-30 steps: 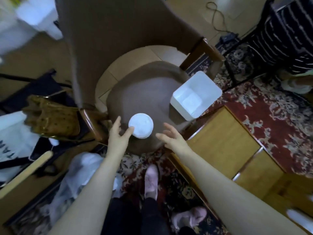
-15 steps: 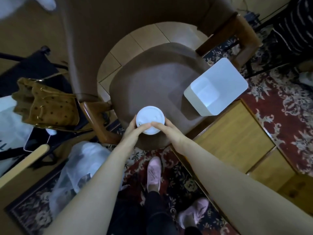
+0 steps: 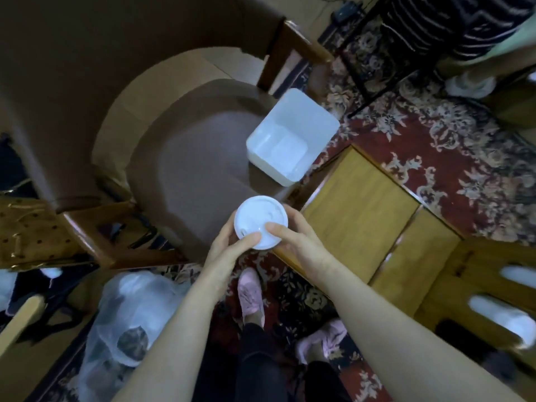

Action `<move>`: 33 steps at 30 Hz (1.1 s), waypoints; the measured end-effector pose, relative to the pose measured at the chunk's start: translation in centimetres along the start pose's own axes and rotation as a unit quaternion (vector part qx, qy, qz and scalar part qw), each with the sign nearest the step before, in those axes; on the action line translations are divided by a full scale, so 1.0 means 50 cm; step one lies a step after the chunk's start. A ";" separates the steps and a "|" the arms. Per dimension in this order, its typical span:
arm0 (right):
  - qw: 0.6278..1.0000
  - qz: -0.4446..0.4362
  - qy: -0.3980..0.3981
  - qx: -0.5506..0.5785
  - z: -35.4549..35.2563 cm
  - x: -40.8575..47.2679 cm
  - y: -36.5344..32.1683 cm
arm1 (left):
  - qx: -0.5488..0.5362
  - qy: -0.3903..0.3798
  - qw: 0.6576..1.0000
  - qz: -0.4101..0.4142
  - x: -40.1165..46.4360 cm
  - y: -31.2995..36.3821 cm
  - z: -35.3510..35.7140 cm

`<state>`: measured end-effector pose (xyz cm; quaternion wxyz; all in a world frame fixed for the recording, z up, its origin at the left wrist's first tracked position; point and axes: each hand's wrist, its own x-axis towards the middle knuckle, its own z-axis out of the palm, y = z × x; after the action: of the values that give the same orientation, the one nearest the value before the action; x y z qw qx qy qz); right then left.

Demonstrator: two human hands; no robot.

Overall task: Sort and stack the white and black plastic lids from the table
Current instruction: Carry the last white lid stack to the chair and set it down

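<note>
You have the white lid (image 3: 260, 222) between both hands, lifted above the front edge of the brown chair seat (image 3: 200, 169), close to its front right corner. Your left hand (image 3: 229, 250) grips the lid's left rim, its thumb laid over the top face and its fingers curled beneath. Your right hand (image 3: 301, 242) grips the right rim the same way, thumb resting on the top and fingers wrapped round the far side. The lid faces up toward you, tilted slightly; whether more lids are stacked under it cannot be told.

A white square container (image 3: 291, 139) sits on the seat's right edge, overhanging it. A low wooden surface (image 3: 359, 210) stands just right of the seat, on the patterned red rug (image 3: 452, 158). A clear plastic bag (image 3: 130, 317) lies on the floor at your left.
</note>
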<state>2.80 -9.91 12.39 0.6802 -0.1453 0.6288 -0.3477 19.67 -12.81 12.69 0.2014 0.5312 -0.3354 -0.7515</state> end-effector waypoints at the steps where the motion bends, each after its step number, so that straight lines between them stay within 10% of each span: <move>1: 1.000 -0.011 0.020 0.011 -0.031 -0.024 0.001 | 0.015 -0.026 1.000 0.003 -0.002 0.002 0.031; 33: 0.909 -0.101 0.329 0.237 -0.804 -0.641 0.319 | 0.256 -0.338 0.899 -0.114 -0.117 -0.265 0.957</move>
<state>-29.95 32.15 19.72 0.4108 0.0802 0.6976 -0.5814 -22.22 14.14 17.12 -0.1540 0.3136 -0.5007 -0.7920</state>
